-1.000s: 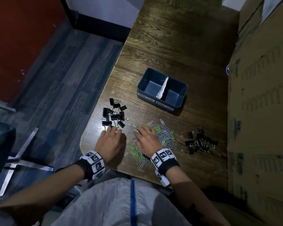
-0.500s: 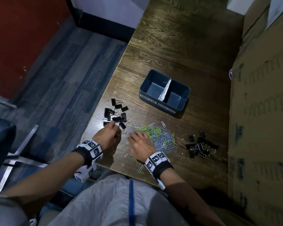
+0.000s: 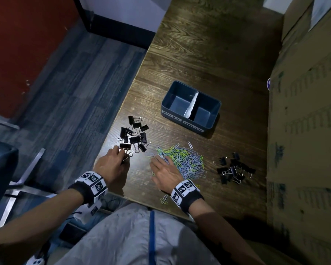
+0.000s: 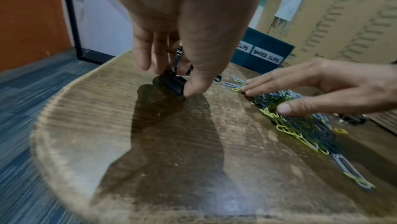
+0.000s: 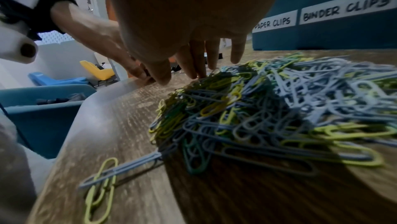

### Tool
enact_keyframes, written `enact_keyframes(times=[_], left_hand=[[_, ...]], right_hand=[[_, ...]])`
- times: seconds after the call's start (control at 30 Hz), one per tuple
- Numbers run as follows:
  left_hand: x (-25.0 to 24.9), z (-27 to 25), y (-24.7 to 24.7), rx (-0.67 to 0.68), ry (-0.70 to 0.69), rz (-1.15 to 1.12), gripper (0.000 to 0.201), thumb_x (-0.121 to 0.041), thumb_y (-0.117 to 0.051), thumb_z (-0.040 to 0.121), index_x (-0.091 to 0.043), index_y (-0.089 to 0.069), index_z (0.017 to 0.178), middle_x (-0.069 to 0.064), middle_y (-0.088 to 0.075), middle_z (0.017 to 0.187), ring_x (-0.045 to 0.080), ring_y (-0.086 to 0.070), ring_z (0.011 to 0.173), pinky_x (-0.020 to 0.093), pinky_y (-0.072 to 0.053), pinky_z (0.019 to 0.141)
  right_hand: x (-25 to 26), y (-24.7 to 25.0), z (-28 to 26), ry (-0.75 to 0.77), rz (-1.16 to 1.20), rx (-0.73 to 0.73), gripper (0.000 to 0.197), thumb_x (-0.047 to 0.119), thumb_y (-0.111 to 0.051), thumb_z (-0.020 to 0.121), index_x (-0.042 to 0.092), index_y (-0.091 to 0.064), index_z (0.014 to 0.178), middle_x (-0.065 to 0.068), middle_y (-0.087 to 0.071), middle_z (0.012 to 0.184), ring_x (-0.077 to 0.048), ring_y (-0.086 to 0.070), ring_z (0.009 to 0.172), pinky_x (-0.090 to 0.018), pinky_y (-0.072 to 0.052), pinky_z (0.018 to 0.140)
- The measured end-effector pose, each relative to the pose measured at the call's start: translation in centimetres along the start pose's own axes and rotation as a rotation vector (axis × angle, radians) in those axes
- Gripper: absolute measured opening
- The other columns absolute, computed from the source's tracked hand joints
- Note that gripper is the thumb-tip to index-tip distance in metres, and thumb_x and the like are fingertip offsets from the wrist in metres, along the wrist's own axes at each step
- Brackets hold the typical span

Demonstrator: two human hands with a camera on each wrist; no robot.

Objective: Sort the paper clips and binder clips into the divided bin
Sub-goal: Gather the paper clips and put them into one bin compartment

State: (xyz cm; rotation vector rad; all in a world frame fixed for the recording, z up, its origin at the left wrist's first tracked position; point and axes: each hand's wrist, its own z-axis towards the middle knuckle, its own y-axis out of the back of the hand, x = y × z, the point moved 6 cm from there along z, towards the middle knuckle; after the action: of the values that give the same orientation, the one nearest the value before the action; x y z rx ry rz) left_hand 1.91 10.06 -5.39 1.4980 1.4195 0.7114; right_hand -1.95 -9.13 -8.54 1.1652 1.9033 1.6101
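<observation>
The bin (image 3: 191,106) sat on the table (image 3: 208,44), and both its halves looked empty, so the sorting had hardly begun. The left hand (image 3: 111,165) pinched one black binder clip (image 4: 173,83) at the near edge of its pile. The right hand (image 3: 165,172) lay flat, fingers straight, on the paper clips (image 3: 183,161). More binder clips (image 3: 234,168) waited further right.
</observation>
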Motion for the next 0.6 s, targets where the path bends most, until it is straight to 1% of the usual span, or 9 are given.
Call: enact_keyframes(times=[0.07, 0.13, 0.2, 0.27, 0.37, 0.43, 0.47, 0.53, 0.6], left_hand=[[-1.2, 0.1, 0.3, -0.024, -0.062, 0.109, 0.036, -0.029, -0.064, 0.085, -0.012, -0.051, 0.114, 0.006, -0.049, 0.109, 0.020, -0.048, 0.091, 0.032, -0.049, 0.071], [-3.5, 0.5, 0.2, -0.021, -0.197, 0.151, 0.036, -0.030, -0.058, 0.086, -0.011, -0.051, 0.117, 0.007, -0.052, 0.108, 0.020, -0.047, 0.090, 0.033, -0.046, 0.073], [-6.0, 1.1, -0.5, 0.008, -0.322, 0.127, 0.043, -0.036, -0.050, 0.087, -0.011, -0.047, 0.122, 0.008, -0.052, 0.108, 0.021, -0.047, 0.088, 0.035, -0.046, 0.071], [-7.5, 1.8, -1.8, 0.068, -0.360, 0.135, 0.049, -0.038, -0.048, 0.090, -0.011, -0.040, 0.131, 0.007, -0.049, 0.116, 0.020, -0.047, 0.092, 0.032, -0.048, 0.071], [-9.5, 2.5, -3.2, 0.165, -0.371, 0.134, 0.061, -0.031, -0.057, 0.088, -0.010, -0.032, 0.139, 0.008, -0.041, 0.129, 0.021, -0.044, 0.107, 0.032, -0.048, 0.085], [-10.6, 2.5, -3.3, 0.160, -0.390, 0.113, 0.064, -0.027, -0.058, 0.089, -0.008, -0.029, 0.143, 0.009, -0.036, 0.135, 0.023, -0.040, 0.114, 0.033, -0.044, 0.096], [-11.1, 2.4, -3.3, 0.136, -0.414, 0.079, 0.061, -0.026, -0.058, 0.090, -0.008, -0.032, 0.142, 0.010, -0.037, 0.135, 0.023, -0.041, 0.114, 0.034, -0.046, 0.097], [-11.6, 1.9, -3.3, 0.061, -0.479, -0.025, 0.052, -0.025, -0.058, 0.091, -0.007, -0.041, 0.136, 0.011, -0.045, 0.128, 0.022, -0.048, 0.105, 0.037, -0.053, 0.086], [-11.5, 1.3, -3.7, 0.014, -0.534, -0.049, 0.048, -0.035, -0.056, 0.091, -0.011, -0.045, 0.131, 0.009, -0.046, 0.123, 0.020, -0.051, 0.098, 0.033, -0.055, 0.076]], right_hand=[[-0.9, 0.1, -0.7, -0.034, 0.009, -0.026, 0.052, 0.038, -0.051, 0.096, 0.007, -0.051, 0.138, -0.012, -0.047, 0.149, -0.029, -0.032, 0.145, -0.052, -0.023, 0.119], [-1.9, 0.9, -1.8, -0.098, 0.090, -0.083, 0.055, 0.042, -0.054, 0.095, 0.010, -0.051, 0.139, -0.011, -0.047, 0.149, -0.029, -0.034, 0.143, -0.050, -0.029, 0.116], [-3.5, 1.4, -3.3, -0.209, 0.189, -0.143, 0.058, 0.045, -0.061, 0.090, 0.014, -0.051, 0.138, -0.012, -0.049, 0.143, -0.031, -0.044, 0.134, -0.050, -0.040, 0.108], [-4.8, 1.3, -5.3, -0.320, 0.281, -0.190, 0.058, 0.047, -0.067, 0.086, 0.017, -0.052, 0.134, -0.011, -0.052, 0.132, -0.029, -0.051, 0.118, -0.048, -0.049, 0.096], [-6.4, -0.3, -8.6, -0.462, 0.429, -0.161, 0.051, 0.048, -0.071, 0.082, 0.024, -0.050, 0.123, -0.003, -0.052, 0.121, -0.026, -0.058, 0.103, -0.044, -0.054, 0.083], [-7.5, -1.2, -10.9, -0.566, 0.511, -0.149, 0.043, 0.047, -0.072, 0.080, 0.030, -0.047, 0.111, 0.003, -0.055, 0.114, -0.025, -0.061, 0.095, -0.044, -0.054, 0.078], [-8.0, -1.6, -12.0, -0.614, 0.545, -0.161, 0.041, 0.047, -0.074, 0.079, 0.031, -0.048, 0.106, 0.005, -0.057, 0.110, -0.024, -0.062, 0.093, -0.044, -0.055, 0.076], [-8.6, -2.2, -13.7, -0.692, 0.572, -0.176, 0.038, 0.044, -0.077, 0.077, 0.031, -0.050, 0.101, 0.006, -0.058, 0.107, -0.023, -0.062, 0.094, -0.045, -0.054, 0.076], [-8.6, -2.7, -14.7, -0.744, 0.589, -0.177, 0.039, 0.040, -0.079, 0.075, 0.031, -0.050, 0.100, 0.005, -0.056, 0.108, -0.024, -0.060, 0.098, -0.047, -0.053, 0.079]])
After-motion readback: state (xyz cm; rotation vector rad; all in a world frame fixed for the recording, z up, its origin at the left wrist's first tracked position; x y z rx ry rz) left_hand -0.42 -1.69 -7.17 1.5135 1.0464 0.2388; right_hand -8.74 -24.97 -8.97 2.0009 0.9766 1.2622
